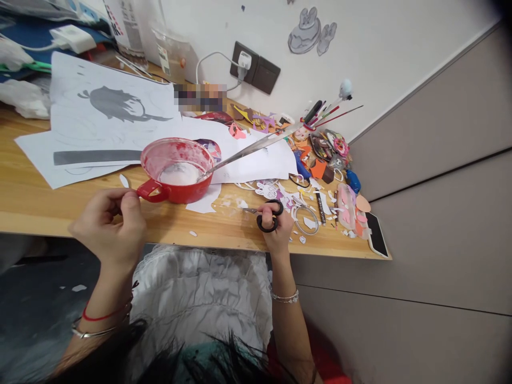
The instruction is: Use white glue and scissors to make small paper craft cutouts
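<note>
A crumpled white plastic bag (26, 100) lies at the far left of a pale wooden desk (224, 234), near a boxy white charger (74, 38) with a cable. Beside them, a white paper sheet (108, 133) bears a dark grey drawing of hair. In front of it, the left hand (114, 226), a red string and a silver bangle at its wrist, has fingers curled and thumb and forefinger tips at the end of a red looped handle (146, 188); whether they grip it cannot be told. The handle belongs to a round red cup (188, 193), set upright near the desk's front edge, with white matter inside and smears on its inner wall. A long silver utensil (256, 146) stands in it, leaning right. Well apart from the left, the right hand (280, 229) is closed around black-handled scissors (274, 202), blades pointing left toward the cup, just in front of a white rabbit-faced paper cutout (267, 190). Farther right are a translucent ring-shaped roll (306, 220), a slim black marker (320, 208) among coloured paper scraps and, at the desk's right end, a white-edged phone (377, 234) with a dark screen.
</note>
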Motion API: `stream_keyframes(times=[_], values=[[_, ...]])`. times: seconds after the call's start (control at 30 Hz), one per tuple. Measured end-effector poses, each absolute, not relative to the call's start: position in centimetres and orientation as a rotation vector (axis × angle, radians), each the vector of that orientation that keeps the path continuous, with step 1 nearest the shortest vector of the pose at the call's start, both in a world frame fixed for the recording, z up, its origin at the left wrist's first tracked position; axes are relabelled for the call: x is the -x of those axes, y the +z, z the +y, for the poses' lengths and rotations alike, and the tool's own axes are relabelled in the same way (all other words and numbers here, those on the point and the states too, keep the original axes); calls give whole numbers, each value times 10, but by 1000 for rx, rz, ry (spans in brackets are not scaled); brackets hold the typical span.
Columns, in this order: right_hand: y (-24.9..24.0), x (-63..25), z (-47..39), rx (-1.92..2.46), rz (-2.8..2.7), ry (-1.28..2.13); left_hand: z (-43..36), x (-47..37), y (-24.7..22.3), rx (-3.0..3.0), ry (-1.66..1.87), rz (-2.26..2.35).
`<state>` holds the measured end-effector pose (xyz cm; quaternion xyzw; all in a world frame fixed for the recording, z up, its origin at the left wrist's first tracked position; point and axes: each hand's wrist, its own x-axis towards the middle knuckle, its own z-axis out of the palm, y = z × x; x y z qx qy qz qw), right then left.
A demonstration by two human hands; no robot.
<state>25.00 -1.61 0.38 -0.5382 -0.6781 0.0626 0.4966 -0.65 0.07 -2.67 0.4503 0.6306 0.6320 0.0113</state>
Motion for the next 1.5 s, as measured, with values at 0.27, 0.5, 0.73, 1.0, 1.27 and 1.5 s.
stream_keyframes(times=[0.27,0.5,0.73,1.0,1.27,1.5], values=[[3,-249,-17,1322,-1611,69,-3,3,-22,-1394,1972,1951],[4,-248,-17,1308,-1640,81,-1,5,-25,-1402,1949,1971],[2,-252,-19,1308,-1570,110,-2,4,-24,-1388,1947,1985],[5,-249,-16,1326,-1516,156,-2,4,-24,-1409,1997,1937],[4,-249,-13,1365,-1575,213,0,7,-29,-1443,2012,1908],[4,-249,-12,1303,-1468,225,-2,4,-24,-1444,2007,1908]])
